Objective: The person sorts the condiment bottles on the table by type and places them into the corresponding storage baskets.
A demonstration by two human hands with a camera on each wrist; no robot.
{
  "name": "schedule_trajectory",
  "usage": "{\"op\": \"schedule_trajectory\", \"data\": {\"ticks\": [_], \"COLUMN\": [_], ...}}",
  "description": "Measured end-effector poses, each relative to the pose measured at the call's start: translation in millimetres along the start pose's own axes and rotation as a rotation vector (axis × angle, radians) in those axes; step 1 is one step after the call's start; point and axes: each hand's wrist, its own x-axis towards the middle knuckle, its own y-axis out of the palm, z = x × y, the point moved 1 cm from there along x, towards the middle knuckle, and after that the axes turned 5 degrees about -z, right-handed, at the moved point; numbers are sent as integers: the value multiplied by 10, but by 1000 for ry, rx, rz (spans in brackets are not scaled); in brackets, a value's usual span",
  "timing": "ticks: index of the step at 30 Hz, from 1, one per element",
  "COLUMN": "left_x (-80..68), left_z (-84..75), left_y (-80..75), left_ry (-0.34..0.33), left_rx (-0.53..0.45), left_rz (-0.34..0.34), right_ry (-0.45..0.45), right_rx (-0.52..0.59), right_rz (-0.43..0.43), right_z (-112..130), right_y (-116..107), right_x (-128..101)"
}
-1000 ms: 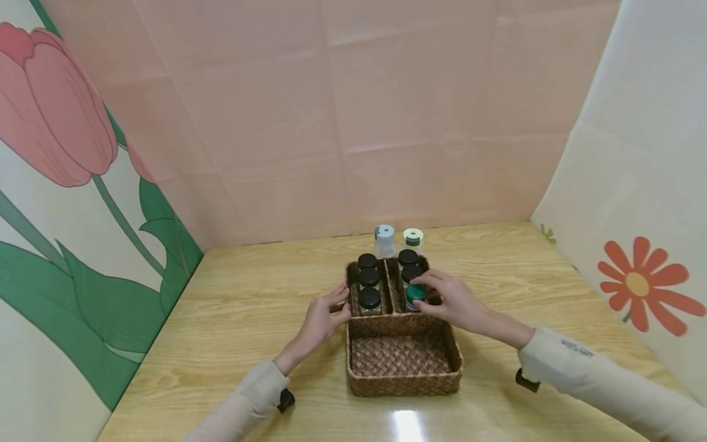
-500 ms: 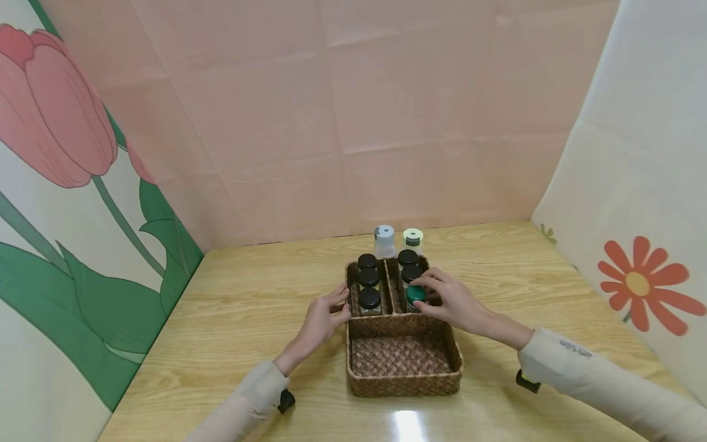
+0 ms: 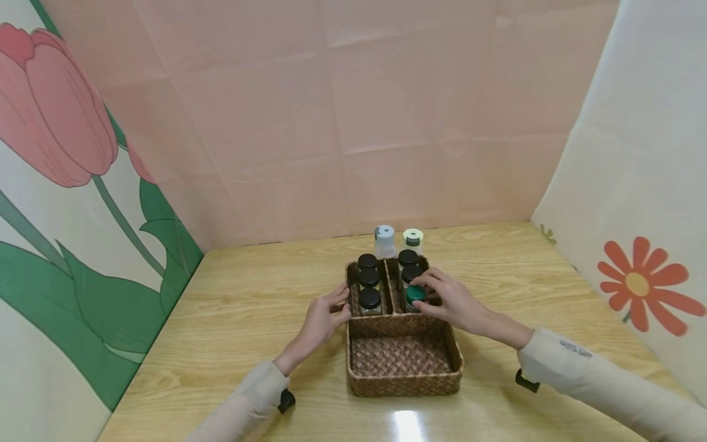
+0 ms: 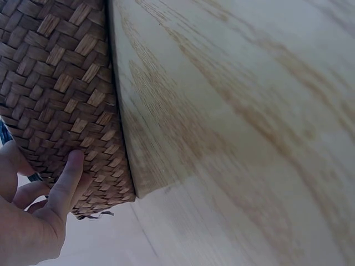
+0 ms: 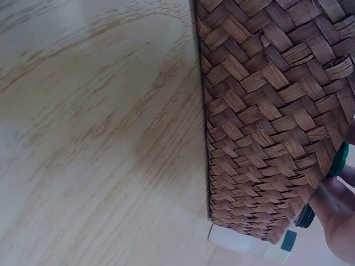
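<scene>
Right hand was seen w/ fingers curled round the green-lidded jar, pinching its cap; the jar stood in the right narrow compartment of the woven basket, nearest the divider to the big front compartment. Left hand was pressed against the basket's left outer wall, fingers fairly straight, thumb up by the rim; in the left wrist view a fingertip was laid flat on the weave.

No brand or label text could be read on any jar; a small dark mark on the right sleeve was too blurred to make out.

Counts: 5 black-lidded jars were in the basket, 3 in the left narrow compartment, 2 in the right behind the green one; 1 green-lidded jar; 1 grey-capped bottle and 1 pale-capped bottle stood on the table just behind the basket, toward the far edge. Basket compartments: 3.

Vs. 0.5 s earlier, hardly anything was changed: both hands and the green jar were found in nearly the same spots.
</scene>
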Motion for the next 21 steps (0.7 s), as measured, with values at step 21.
{"op": "schedule_trajectory", "data": {"ticks": [21], "left_x": [-4], "left_z": [1], "left_y": [-5], "left_ry": [-13], "left_rx": [-3], "left_rz": [11], "right_ry": [-21], "right_rx": [-24], "right_rz": [-21], "right_z": [3], "right_y": [-69], "right_x": [25]}}
